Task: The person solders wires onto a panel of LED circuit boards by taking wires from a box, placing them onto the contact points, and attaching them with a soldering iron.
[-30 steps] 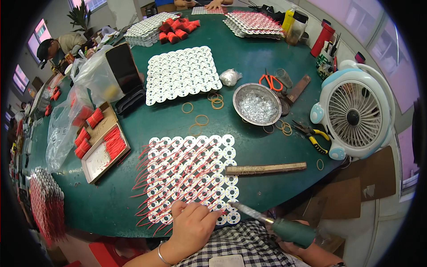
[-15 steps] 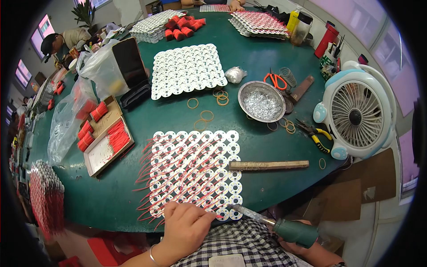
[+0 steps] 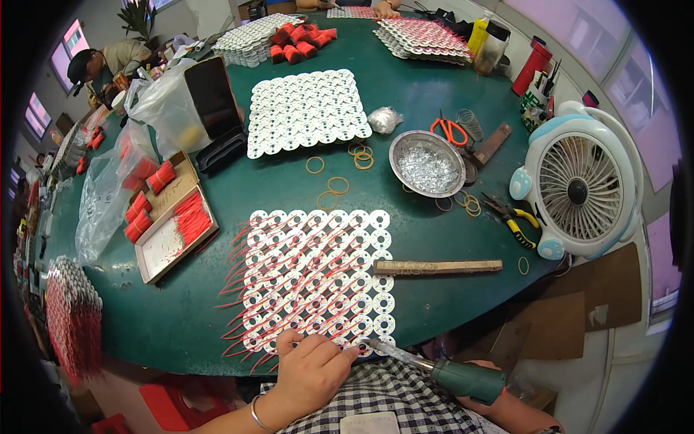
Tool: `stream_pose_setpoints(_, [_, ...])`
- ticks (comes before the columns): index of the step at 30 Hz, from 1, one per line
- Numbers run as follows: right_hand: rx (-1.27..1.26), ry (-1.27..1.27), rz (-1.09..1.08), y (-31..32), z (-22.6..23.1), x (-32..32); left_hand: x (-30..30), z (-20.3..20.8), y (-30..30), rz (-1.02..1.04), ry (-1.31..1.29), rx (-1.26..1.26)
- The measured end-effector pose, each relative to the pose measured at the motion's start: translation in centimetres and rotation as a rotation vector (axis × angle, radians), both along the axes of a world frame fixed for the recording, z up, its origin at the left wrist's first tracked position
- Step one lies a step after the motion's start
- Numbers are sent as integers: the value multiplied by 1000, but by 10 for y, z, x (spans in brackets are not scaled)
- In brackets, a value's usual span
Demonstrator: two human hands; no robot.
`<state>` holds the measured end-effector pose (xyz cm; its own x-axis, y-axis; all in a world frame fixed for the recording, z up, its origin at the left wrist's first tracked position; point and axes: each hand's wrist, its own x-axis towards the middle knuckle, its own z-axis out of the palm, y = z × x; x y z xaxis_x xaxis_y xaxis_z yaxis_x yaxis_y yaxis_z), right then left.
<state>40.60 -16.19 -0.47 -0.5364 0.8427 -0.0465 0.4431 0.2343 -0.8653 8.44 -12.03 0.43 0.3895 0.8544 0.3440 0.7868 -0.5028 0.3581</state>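
A panel of round white circuit boards lies flat before me, with thin red wires slanting over most of it. At the panel's near edge my left hand has its thumb and forefinger closed on a red wire end, which the fingers partly cover. My right hand grips the green handle of a soldering iron. The iron's tip meets a near-row board beside my left fingertips; contact cannot be made out exactly. A wooden bar rests with one end on the panel's right side.
Left stands a cardboard box of cut red wires. Beyond the panel are a stack of white boards, a metal bowl of silvery bits, and rubber bands. Pliers and a fan stand right. Other people work farther back.
The soldering iron in my right hand has shifted slightly left, its tip now closer to my left fingers. My left hand has moved a little right along the near edge.
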Motion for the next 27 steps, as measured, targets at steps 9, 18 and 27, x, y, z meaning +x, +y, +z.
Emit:
stream_pose_setpoints(9, [-981,755,-277,-26,-34,25,-1,-4,1,-7,-98,-47])
stream_pose_setpoints(18, [166,-127,17,-1,-3,-5,0,-1,2,-9,-74,-67])
stream_pose_setpoints(27, [-145,338,-254,3,10,-11,-1,1,0,-20,-55,-88])
